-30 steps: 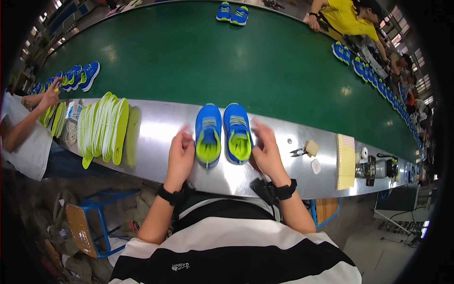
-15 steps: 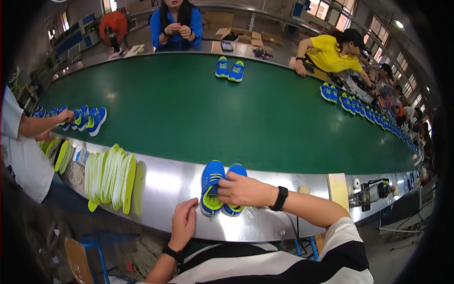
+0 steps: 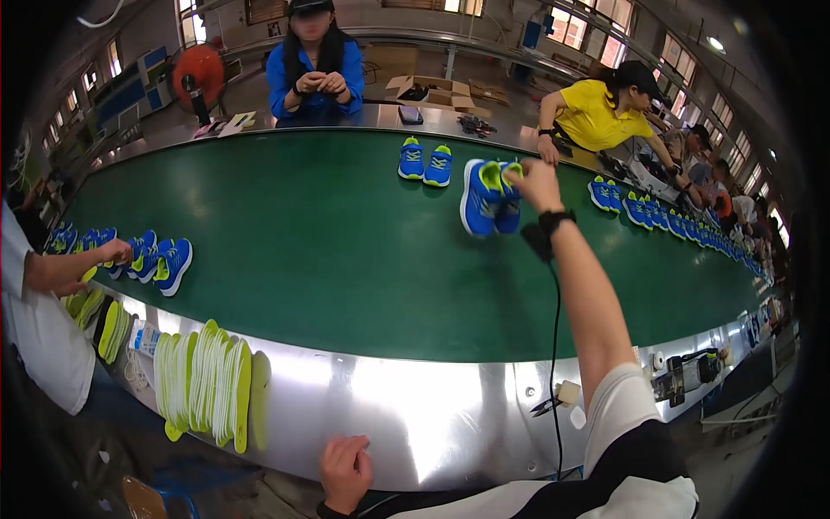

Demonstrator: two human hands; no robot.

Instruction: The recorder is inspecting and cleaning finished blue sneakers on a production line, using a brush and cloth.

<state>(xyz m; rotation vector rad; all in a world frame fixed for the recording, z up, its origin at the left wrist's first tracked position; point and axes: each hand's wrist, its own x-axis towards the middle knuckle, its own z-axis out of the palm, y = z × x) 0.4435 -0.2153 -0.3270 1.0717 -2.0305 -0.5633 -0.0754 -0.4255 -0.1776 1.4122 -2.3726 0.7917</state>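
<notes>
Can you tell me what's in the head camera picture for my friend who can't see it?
The person's right hand holds a pair of blue and lime sneakers out over a wide green conveyor belt. Their left hand rests at the shiny metal edge, near a stack of lime insoles.

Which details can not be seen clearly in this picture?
- Head view: the right hand covers part of the blue pair of shoes, so the grip is unclear.
- The left hand rests at the metal counter edge; its wrist is cut off by the frame.
- Small tools beside the cable are too small to identify.
</notes>
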